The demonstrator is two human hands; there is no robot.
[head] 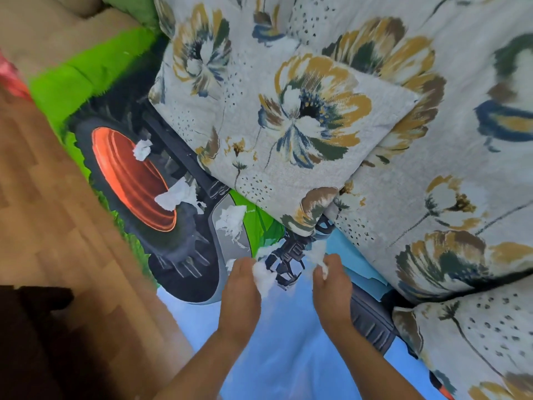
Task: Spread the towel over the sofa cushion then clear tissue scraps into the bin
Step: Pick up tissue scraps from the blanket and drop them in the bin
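Both hands pinch white tissue: left hand [241,280], right hand [331,280]. Three more tissue scraps [176,194] lie far-left on the tractor-print towel [282,336]; a floral cushion [288,125] crowds the far right.

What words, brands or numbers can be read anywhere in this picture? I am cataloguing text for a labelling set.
None: no readable text appears in this view.
The tractor-print towel shows a picture only: wheel, grass, sky, no lettering.
The floral cushion carries flowers and dots, no label visible.
The tissue scraps are blank white.
The left hand and right hand each pinch tissue, which bears no print.
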